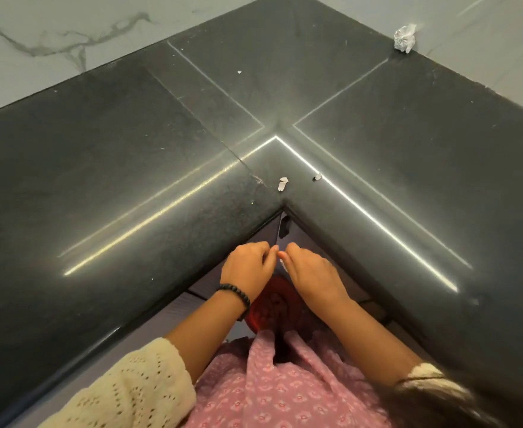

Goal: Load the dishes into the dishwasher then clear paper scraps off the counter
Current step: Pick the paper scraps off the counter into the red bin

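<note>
My left hand point(247, 268) and my right hand point(311, 271) are held together just below the inner corner of the dark L-shaped counter point(130, 180), fingers curled and fingertips touching. A thin white sliver of paper point(284, 266) shows under my right thumb. Two small paper scraps lie on the counter near the inner corner, a white one point(282, 183) and a greyer one point(317, 177). A tiny white fleck point(239, 72) lies farther back. A crumpled paper ball point(404, 38) sits at the far right back edge against the wall.
Pale marble wall point(53, 41) runs behind both legs of the counter. Grey cabinet fronts point(288, 230) meet below the inner corner. A red object point(272, 307) is partly hidden under my wrists. No dishes or dishwasher are in view.
</note>
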